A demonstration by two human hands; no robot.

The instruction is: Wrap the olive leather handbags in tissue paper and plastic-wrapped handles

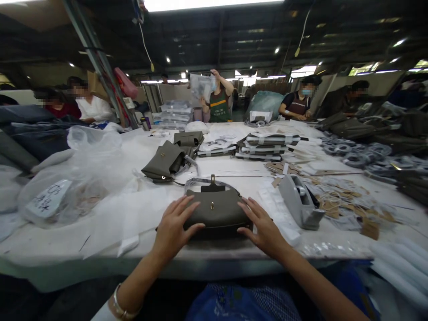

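On the table in front of me stands an olive-grey handbag (214,206) with a small gold clasp on its front. Its handle, wrapped in clear film, lies arched behind the top, and a dark flap with a gold fitting shows there. My left hand (175,223) cups the bag's left end, thumb on the front and fingers over the upper corner. The right end is held the same way by my right hand (262,225). Just beyond the bag, to the left, another olive bag (163,160) lies tilted, its handle wrapped in film.
A grey tape dispenser (299,203) stands right of the bag, beside a heap of brown tags (347,200). Clear plastic bags (90,169) cover the left side. Stacked flat bags (264,147) lie farther back. Co-workers stand across the table, one (219,102) holding up a plastic bag.
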